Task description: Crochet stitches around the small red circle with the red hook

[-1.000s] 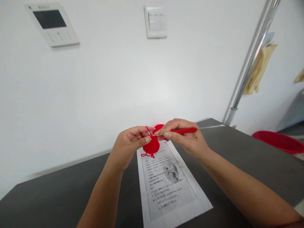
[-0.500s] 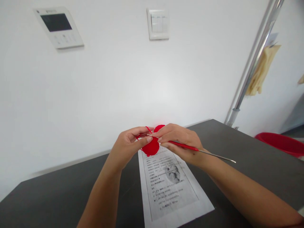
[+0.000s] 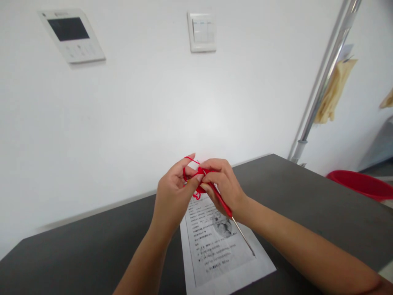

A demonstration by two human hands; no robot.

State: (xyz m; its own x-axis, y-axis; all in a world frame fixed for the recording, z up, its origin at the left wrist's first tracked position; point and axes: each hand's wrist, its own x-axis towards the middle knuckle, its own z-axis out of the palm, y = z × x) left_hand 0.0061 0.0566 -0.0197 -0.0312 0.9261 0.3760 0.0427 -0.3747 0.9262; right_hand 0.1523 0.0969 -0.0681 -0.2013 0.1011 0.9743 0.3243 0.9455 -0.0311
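My right hand (image 3: 225,180) grips a crochet hook (image 3: 221,200) by its red handle, the long metal end slanting down over the sheet. Between both hands is a small piece of red crochet work (image 3: 201,187), mostly covered by my fingers. My left hand (image 3: 176,184) pinches it with the thumb, while red yarn (image 3: 192,159) runs over its raised index finger to the work. Loose yarn loops dangle below the left thumb. The hook's working tip lies at the work, close to the left thumb. Under the hands lies a printed paper sheet (image 3: 227,258) with a grey picture.
The dark table (image 3: 291,196) reaches to the white wall. A red basin (image 3: 359,184) stands beyond its right edge. Near it are a metal pole (image 3: 319,90) and hanging yellowish gloves (image 3: 336,90). A panel with a screen (image 3: 72,35) and a switch (image 3: 202,32) are on the wall.
The hook has swung from nearly level to a steep slant, its rear end now lower and further left. My left index finger has risen with the yarn. The red work has turned and is more covered.
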